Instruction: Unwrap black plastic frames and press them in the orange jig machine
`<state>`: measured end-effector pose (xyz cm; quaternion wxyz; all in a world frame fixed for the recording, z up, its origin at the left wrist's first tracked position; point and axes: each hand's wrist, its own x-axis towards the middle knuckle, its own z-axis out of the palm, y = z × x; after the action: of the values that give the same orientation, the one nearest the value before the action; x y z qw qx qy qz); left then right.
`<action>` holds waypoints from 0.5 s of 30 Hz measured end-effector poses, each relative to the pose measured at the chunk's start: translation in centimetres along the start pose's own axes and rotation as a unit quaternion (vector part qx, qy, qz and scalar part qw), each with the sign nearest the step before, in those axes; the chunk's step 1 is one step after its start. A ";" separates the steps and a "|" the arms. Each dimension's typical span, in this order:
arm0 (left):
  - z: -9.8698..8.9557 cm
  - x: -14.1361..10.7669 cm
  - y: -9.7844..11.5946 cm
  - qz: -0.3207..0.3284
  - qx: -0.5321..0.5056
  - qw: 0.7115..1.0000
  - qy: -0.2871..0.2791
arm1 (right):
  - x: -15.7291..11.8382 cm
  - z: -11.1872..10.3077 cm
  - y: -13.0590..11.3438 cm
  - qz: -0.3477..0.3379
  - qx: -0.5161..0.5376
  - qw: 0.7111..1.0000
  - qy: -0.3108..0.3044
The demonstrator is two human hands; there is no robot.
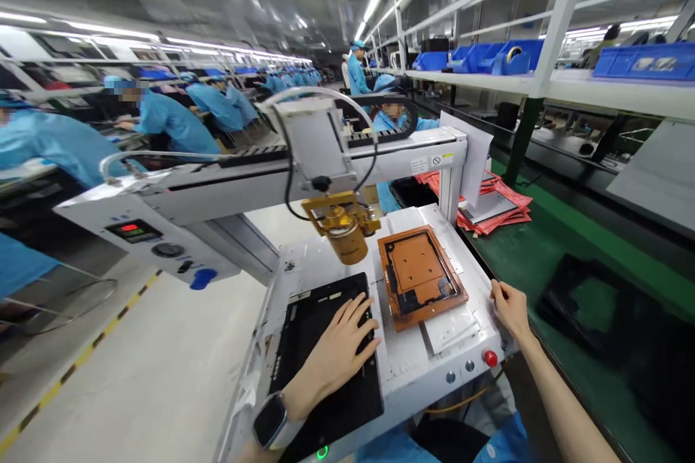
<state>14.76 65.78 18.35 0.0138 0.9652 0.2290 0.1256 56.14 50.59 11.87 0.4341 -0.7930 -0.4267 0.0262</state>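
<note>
My left hand (pixel 342 347), with a smartwatch (pixel 270 419) on its wrist, lies with fingers spread on a black flat panel (pixel 309 347). The panel rests on the left of the white machine bed and looks like a tablet-sized housing. Beside it sits an orange-brown fixture plate (pixel 420 268) with a black frame-like part in its recess. My right hand (pixel 510 307) is closed at the right edge of the bed, fingers curled; whatever they may hold is hidden. Above the bed hangs a brass-coloured machine head (pixel 346 231), apart from both hands.
A white gantry beam (pixel 396 155) spans the bed. A red button (pixel 490 358) is on the front face. To the right, a green bench (pixel 515 253) carries red packaging (pixel 494 206) and dark sheets. Blue bins (pixel 489 58) stand on a shelf. Several people in blue work nearby.
</note>
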 end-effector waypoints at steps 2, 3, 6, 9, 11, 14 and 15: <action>0.7 0.6 -0.4 0.028 0.020 0.999 -0.001 | -0.8 -0.6 -1.5 -0.018 0.027 0.999 0.017; 0.9 0.9 -0.6 0.045 0.033 0.998 0.000 | -1.4 -0.8 -2.6 -0.034 0.044 0.998 0.026; 0.6 1.9 -0.8 0.089 0.064 0.994 0.007 | -4.1 -1.2 -7.0 -0.121 0.094 0.988 0.033; -2.2 3.0 -0.9 0.085 0.028 0.996 0.019 | -7.8 -0.5 -12.3 -0.227 0.097 0.969 -0.024; -5.3 3.5 -1.3 0.045 -0.011 0.999 0.016 | -10.5 1.3 -15.7 -0.283 0.069 0.952 -0.091; -10.3 3.9 -2.1 -0.080 -0.004 0.996 -0.025 | -14.2 6.2 -19.8 -0.403 -0.009 0.894 -0.193; -11.7 3.9 -2.4 -0.132 0.017 0.990 -0.043 | -15.2 8.2 -20.8 -0.451 -0.040 0.865 -0.214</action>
<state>14.20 69.28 30.39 0.0232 0.9310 0.3559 0.0772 29.50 50.83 16.57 0.2643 -0.5055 -0.8211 -0.0206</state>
